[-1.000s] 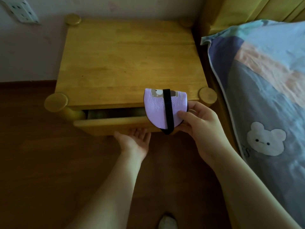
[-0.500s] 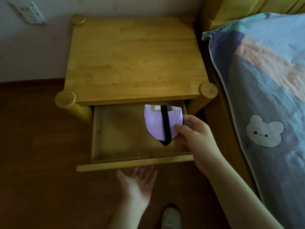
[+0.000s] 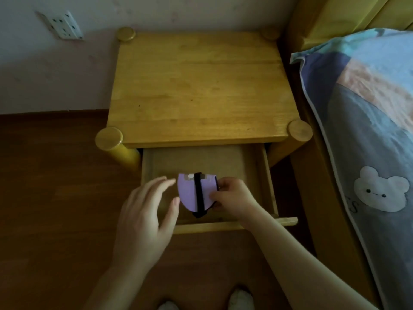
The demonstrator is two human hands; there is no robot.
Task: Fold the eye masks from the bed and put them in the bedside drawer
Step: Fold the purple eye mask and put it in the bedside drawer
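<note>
a folded lilac eye mask point(image 3: 196, 193), its black strap point(image 3: 198, 193) running down the middle, sits low inside the open bedside drawer point(image 3: 266, 182) of a pale wooden nightstand point(image 3: 201, 86), seen from above by the person's head camera. the right hand point(image 3: 232, 198) has its grip closed on the mask, thumb pressed on the front of its right edge and fingers curled behind it. the left hand point(image 3: 145, 211) hovers just beside the mask's left edge with its grip open, fingers spread and thumb close to the fabric; whether the thumb touches it cannot be told. whether the mask already rests on the drawer bottom or is held a little above it is not clear. the drawer is pulled well out over a dark wooden floor point(image 3: 55, 198), and its visible bottom holds nothing else. to the right lies the bed point(image 3: 317, 198), covered by a blue, grey and pink quilt point(image 3: 368, 130) printed with a white bear point(image 3: 380, 191). a white wall socket point(image 3: 63, 25) sits on the wall at upper left, and the toes of two light shoes point(image 3: 240, 300) show at the bottom edge.
</note>
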